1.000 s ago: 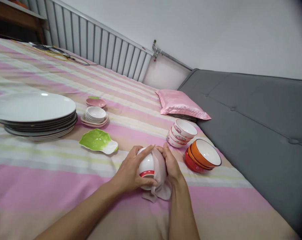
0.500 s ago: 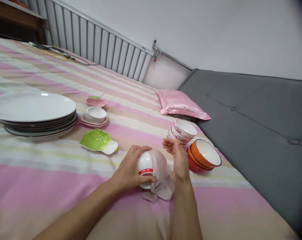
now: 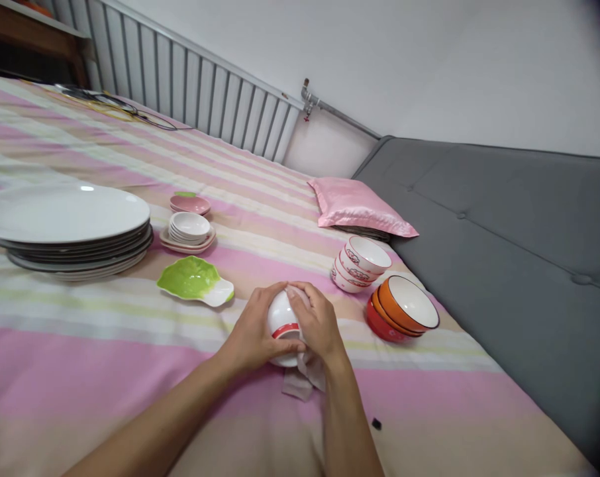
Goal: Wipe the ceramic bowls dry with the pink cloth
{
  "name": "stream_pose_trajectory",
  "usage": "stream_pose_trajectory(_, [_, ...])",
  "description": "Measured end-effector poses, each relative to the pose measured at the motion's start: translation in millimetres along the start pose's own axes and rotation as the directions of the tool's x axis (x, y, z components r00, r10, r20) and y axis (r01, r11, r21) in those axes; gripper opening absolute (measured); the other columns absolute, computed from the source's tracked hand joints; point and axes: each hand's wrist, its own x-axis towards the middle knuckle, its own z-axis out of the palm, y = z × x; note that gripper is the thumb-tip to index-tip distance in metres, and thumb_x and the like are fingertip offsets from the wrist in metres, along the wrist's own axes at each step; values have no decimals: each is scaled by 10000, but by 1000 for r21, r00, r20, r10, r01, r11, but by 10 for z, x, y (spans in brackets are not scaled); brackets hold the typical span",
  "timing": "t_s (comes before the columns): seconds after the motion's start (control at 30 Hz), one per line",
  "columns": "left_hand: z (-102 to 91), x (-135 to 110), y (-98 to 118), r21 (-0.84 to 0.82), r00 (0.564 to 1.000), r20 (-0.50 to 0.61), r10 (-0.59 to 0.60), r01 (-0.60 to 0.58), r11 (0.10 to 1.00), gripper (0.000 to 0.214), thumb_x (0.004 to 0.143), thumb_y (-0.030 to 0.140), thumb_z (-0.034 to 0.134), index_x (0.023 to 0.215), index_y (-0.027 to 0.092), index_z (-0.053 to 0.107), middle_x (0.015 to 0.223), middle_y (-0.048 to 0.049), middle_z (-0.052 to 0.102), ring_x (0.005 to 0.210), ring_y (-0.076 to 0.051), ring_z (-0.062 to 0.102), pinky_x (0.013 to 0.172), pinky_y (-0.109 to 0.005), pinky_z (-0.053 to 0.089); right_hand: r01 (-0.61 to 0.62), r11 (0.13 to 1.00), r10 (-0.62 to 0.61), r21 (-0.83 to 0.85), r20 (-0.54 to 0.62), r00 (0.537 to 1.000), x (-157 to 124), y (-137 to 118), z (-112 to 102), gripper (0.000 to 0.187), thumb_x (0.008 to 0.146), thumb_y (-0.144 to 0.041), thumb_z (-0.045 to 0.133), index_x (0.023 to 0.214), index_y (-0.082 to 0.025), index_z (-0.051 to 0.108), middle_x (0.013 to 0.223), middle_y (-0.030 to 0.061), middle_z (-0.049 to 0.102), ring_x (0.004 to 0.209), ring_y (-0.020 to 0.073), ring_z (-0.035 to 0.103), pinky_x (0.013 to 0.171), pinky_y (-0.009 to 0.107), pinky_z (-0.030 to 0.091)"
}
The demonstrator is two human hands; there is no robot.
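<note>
A white bowl (image 3: 281,314) with a red band is tipped on its side close to the bedspread. My left hand (image 3: 257,328) grips it from the left, with the thumb at the rim. On the bowl's right side, my right hand (image 3: 320,322) is wrapped over a pale pink cloth (image 3: 300,383), pressing it against the bowl. Most of the cloth is hidden under that hand, and its loose end hangs down onto the bedspread. A green leaf-shaped dish (image 3: 191,278) lies left of my left hand.
To the left stand a stack of large plates (image 3: 66,212), small white dishes (image 3: 191,224) and pink dishes (image 3: 189,204). Right of my hands are patterned white bowls (image 3: 352,271) and orange and red bowls (image 3: 397,318). Beyond lies a pink pillow (image 3: 359,205) by the grey headboard (image 3: 499,225). A small black object (image 3: 376,424) lies nearby.
My right hand has moved left from beside the bowl and closed over the cloth on its right side. My left hand keeps its hold, and the bowl has shifted slightly left.
</note>
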Motion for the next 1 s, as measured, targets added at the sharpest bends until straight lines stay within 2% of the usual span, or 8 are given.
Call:
stream_pose_trajectory(0.1, [11, -1, -16, 1, 1000, -2, -22, 22, 1000, 934, 532, 444, 827, 1335, 230, 399, 1290, -127, 470, 1240, -330, 436, 1052, -512, 353, -7, 1000, 7, -27, -1, 1000, -6, -18, 0, 351, 811, -476, 574, 1039, -220, 651, 1044, 73, 676, 988, 234, 600, 892, 366, 448])
stream_pose_trajectory(0.3, [24, 1, -27, -4, 999, -27, -42, 42, 999, 938, 520, 459, 828, 1326, 212, 415, 1267, -130, 487, 1216, -335, 462, 1033, -511, 377, -27, 1000, 27, -13, 1, 1000, 6, -1, 11, 339, 801, -442, 584, 1043, -215, 649, 1063, 75, 673, 1005, 237, 599, 900, 369, 451])
stream_pose_trajectory(0.73, [13, 42, -81, -3, 982, -100, -161, 162, 987, 925, 526, 534, 790, 1304, 165, 453, 1300, -175, 493, 1241, -355, 442, 1047, -515, 347, -86, 981, 94, 175, -41, 995, 57, 143, 102, 312, 829, -457, 523, 964, -209, 655, 1008, 47, 694, 961, 204, 617, 871, 321, 462])
stream_pose_trajectory(1.0, [-3, 60, -94, -68, 956, -124, -266, 259, 963, 927, 535, 534, 784, 1301, 123, 463, 1311, -197, 498, 1243, -353, 445, 1045, -483, 345, -115, 955, 138, 273, -64, 988, 84, 277, 188, 361, 831, -495, 501, 965, -202, 665, 1001, 46, 698, 962, 199, 615, 882, 322, 455])
